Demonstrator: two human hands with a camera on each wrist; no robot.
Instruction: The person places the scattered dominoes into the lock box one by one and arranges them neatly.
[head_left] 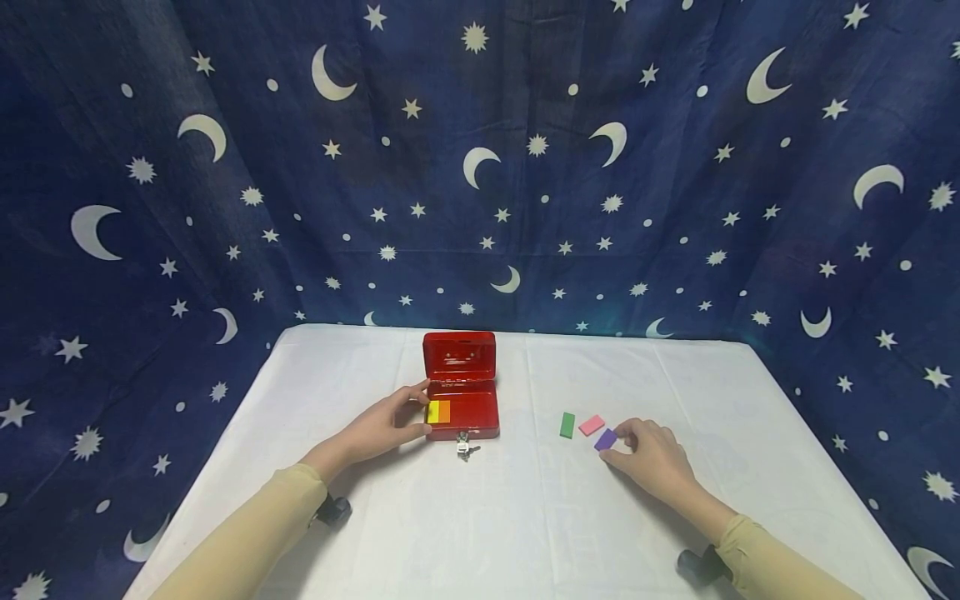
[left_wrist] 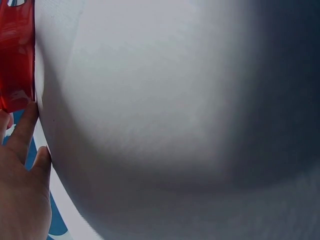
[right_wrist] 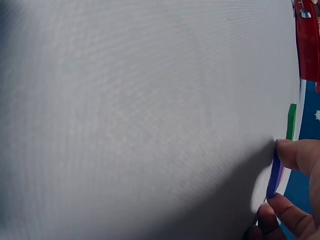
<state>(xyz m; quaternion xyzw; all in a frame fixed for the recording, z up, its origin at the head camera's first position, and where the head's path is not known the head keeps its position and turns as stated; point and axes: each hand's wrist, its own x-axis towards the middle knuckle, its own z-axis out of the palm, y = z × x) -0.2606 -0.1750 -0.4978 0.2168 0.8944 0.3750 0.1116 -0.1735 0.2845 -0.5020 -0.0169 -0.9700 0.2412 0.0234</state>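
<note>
A red metal cash box stands with its lid up. Inside, at its left end, a yellow block and an orange block lie side by side. My left hand is at the box's left side, its fingers spread, with fingertips touching the wall, as the left wrist view also shows. Between thumb and fingertips my right hand pinches a purple block. Close beside it lie a pink block and a green block on the white cloth.
A lock with keys hangs at the front of the cash box. White cloth covers the table. Behind and around it hangs a dark blue curtain with moons and stars.
</note>
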